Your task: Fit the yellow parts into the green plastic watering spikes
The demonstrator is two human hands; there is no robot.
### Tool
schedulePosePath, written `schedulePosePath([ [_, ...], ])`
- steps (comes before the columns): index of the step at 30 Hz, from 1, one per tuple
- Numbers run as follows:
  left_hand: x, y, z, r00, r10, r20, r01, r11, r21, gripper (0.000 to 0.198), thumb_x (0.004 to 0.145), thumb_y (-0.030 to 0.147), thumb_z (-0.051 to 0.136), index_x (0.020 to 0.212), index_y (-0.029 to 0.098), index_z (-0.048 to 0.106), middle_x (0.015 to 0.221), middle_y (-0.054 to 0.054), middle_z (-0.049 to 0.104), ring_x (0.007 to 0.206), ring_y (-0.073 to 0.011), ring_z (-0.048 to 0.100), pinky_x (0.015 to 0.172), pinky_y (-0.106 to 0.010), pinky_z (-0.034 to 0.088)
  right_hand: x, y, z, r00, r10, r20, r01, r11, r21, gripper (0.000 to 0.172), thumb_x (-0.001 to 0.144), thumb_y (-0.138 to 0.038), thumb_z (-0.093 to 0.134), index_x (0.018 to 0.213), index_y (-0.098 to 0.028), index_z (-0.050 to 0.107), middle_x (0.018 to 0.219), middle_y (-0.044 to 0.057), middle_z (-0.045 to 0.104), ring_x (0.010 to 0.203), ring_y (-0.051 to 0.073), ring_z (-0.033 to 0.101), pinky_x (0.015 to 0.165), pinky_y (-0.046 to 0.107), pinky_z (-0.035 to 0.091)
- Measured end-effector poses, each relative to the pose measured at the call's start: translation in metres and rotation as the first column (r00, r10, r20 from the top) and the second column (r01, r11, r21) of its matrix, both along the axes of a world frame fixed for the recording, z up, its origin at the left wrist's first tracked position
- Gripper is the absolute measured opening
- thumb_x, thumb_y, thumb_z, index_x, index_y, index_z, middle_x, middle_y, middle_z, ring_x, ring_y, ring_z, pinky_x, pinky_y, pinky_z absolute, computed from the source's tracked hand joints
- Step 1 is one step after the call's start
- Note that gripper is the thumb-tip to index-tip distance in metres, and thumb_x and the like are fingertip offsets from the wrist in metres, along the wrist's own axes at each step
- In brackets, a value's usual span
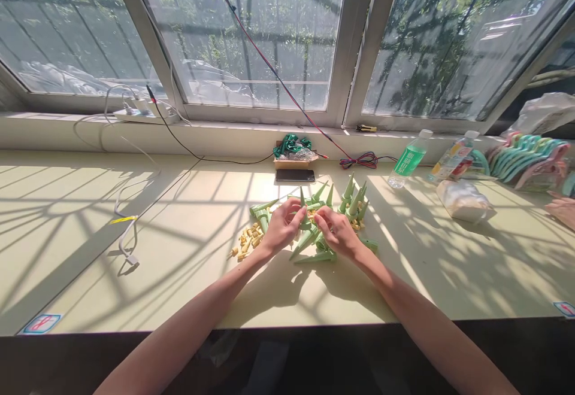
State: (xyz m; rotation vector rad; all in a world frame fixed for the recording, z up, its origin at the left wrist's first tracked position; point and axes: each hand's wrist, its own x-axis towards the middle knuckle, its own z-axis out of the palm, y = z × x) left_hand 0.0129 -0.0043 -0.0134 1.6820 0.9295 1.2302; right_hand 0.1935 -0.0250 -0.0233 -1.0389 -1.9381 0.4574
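My left hand (pixel 284 225) is closed around a green plastic spike (pixel 302 197), its tip pointing up between thumb and fingers. Just to the right, my right hand (pixel 338 230) is pinched close to that spike; whatever lies between its fingertips is too small to make out. More green cone-shaped spikes (pixel 354 200) lie and stand in a loose pile around and behind both hands. One spike (pixel 315 257) rests on its side below them. Small yellow plug-like pieces (pixel 248 242) are scattered left of my left hand, and a few show among the spikes.
Behind the pile lie a dark phone (pixel 294 176) and a small box (pixel 294 154) of green material. Bottles (pixel 409 160), a wrapped white bundle (pixel 466 201) and hangers (pixel 530 158) stand at the right. Another person's hand (pixel 562 209) shows at the right edge. A white cable (pixel 130 245) lies left.
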Motion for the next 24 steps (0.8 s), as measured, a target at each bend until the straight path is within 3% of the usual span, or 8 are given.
schedulePosePath([
  [5, -0.0016, -0.0038, 0.0014, 0.997, -0.061, -0.052, 0.064, 0.996, 0.06, 0.03, 0.089, 0.044, 0.059, 0.103, 0.017, 0.057, 0.084, -0.004, 0.063, 0.062, -0.0115, 0.062, 0.047, -0.018, 0.048, -0.0006, -0.0021, 0.004, 1.0, -0.012, -0.016, 0.012, 0.999, -0.033, 0.029, 0.1, -0.043, 0.038, 0.082, -0.024, 0.049, 0.062, -0.001, 0.049, 0.053, 0.015, 0.045, 0.054, 0.029, 0.039],
  [10, -0.002, -0.0059, 0.0014, 0.99, 0.024, -0.142, 0.007, 0.977, 0.212, 0.029, 0.087, 0.036, 0.063, 0.108, 0.017, 0.061, 0.099, -0.007, 0.064, 0.06, -0.0076, 0.056, 0.054, -0.021, 0.052, -0.0008, -0.0027, 0.0066, 0.998, -0.036, -0.053, 0.033, 0.998, -0.057, 0.031, 0.1, -0.043, 0.039, 0.076, -0.024, 0.045, 0.057, -0.003, 0.043, 0.048, 0.014, 0.04, 0.05, 0.028, 0.036],
  [14, -0.0012, -0.0082, 0.0044, 0.984, 0.038, -0.174, 0.01, 0.965, 0.264, 0.028, 0.089, 0.032, 0.06, 0.114, 0.02, 0.06, 0.108, -0.008, 0.061, 0.071, -0.0098, 0.058, 0.057, -0.02, 0.053, -0.001, -0.0003, 0.0033, 0.991, -0.082, -0.108, 0.076, 0.995, -0.059, 0.029, 0.099, -0.043, 0.042, 0.078, -0.023, 0.047, 0.057, -0.004, 0.043, 0.048, 0.013, 0.04, 0.048, 0.027, 0.036],
  [18, 0.0002, -0.0088, 0.0084, 0.993, 0.065, -0.095, -0.047, 0.983, 0.18, 0.032, 0.09, 0.035, 0.058, 0.119, 0.022, 0.052, 0.105, -0.006, 0.059, 0.071, -0.0102, 0.06, 0.054, -0.019, 0.05, -0.0005, 0.0012, 0.0009, 0.973, -0.135, -0.184, 0.126, 0.99, -0.06, 0.027, 0.098, -0.042, 0.042, 0.081, -0.023, 0.049, 0.062, -0.002, 0.051, 0.051, 0.014, 0.047, 0.05, 0.027, 0.04],
  [21, -0.0003, -0.0053, 0.0083, 0.997, 0.078, -0.024, -0.076, 0.995, 0.062, 0.026, 0.091, 0.044, 0.056, 0.097, 0.018, 0.055, 0.085, -0.001, 0.059, 0.058, -0.0082, 0.057, 0.045, -0.016, 0.043, 0.0005, 0.0008, 0.0009, 0.964, -0.15, -0.217, 0.142, 0.988, -0.053, 0.026, 0.098, -0.041, 0.042, 0.082, -0.022, 0.05, 0.064, 0.0, 0.053, 0.052, 0.015, 0.049, 0.05, 0.028, 0.041],
  [24, -0.0012, -0.0014, 0.0063, 0.998, 0.007, -0.057, -0.01, 0.999, -0.049, 0.045, 0.093, 0.053, 0.049, 0.073, 0.015, 0.058, 0.06, 0.001, 0.055, 0.044, -0.0067, 0.048, 0.04, -0.017, 0.035, 0.0014, 0.0001, 0.0003, 0.964, -0.146, -0.224, 0.141, 0.989, -0.038, 0.024, 0.099, -0.039, 0.042, 0.085, -0.023, 0.052, 0.068, 0.002, 0.056, 0.054, 0.015, 0.05, 0.051, 0.03, 0.043],
])
